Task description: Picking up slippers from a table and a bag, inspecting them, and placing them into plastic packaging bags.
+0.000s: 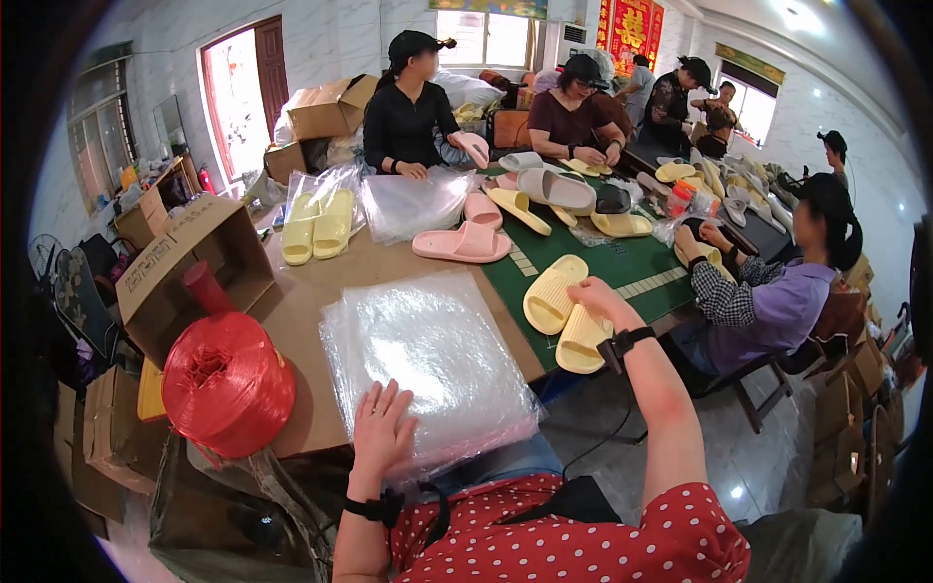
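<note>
My left hand [383, 429] lies with its fingers spread on a stack of clear plastic bags [428, 335] at the near edge of the table. Out to the right, my right hand [601, 299] grips a yellow slipper [583, 348] by its upper end. A second yellow slipper [550, 303] is right beside it, touching or nearly touching my fingers. Whether my fingers hold that one as well, I cannot tell. Just past the bags, a pink slipper [462, 244] rests near the green mat [520, 291].
A roll of red plastic twine [228, 384] and an open cardboard box [194, 267] stand at left. A bagged yellow pair [318, 226] and more clear bags [413, 204] lie farther back. A co-worker in purple [777, 311] sits at right; others work around the slipper-covered table.
</note>
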A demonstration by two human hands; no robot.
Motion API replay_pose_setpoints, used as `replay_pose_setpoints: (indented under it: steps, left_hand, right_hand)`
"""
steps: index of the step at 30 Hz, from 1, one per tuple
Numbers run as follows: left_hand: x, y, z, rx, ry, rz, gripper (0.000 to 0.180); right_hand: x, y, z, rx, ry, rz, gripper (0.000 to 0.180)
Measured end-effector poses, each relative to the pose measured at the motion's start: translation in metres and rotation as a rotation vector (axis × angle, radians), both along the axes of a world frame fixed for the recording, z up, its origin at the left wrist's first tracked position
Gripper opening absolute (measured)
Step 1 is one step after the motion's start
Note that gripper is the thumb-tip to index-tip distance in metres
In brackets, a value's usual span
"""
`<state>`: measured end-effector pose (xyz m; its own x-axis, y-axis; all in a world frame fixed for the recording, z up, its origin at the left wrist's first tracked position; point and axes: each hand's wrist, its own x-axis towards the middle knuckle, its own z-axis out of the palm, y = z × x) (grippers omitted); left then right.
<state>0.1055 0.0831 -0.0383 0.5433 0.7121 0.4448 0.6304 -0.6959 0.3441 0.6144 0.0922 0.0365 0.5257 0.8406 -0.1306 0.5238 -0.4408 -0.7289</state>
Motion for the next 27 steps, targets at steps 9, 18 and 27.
replay_pose_setpoints:
  steps: [9, 18, 27]
  left_hand:
    - [0.0, -0.002, 0.0, 0.024, -0.011, -0.006, 0.044]
    - [0.003, -0.001, 0.004, 0.022, -0.013, -0.031, 0.043]
    - [0.004, -0.005, 0.007, 0.003, -0.015, -0.008, 0.043]
  right_hand:
    - [0.036, -0.046, -0.004, 0.176, -0.493, 0.083, 0.052]
    - [0.036, -0.018, -0.03, 0.035, -0.554, 0.464, 0.082]
    - [-0.009, -0.047, -0.003, 0.192, -0.64, 0.332, 0.046]
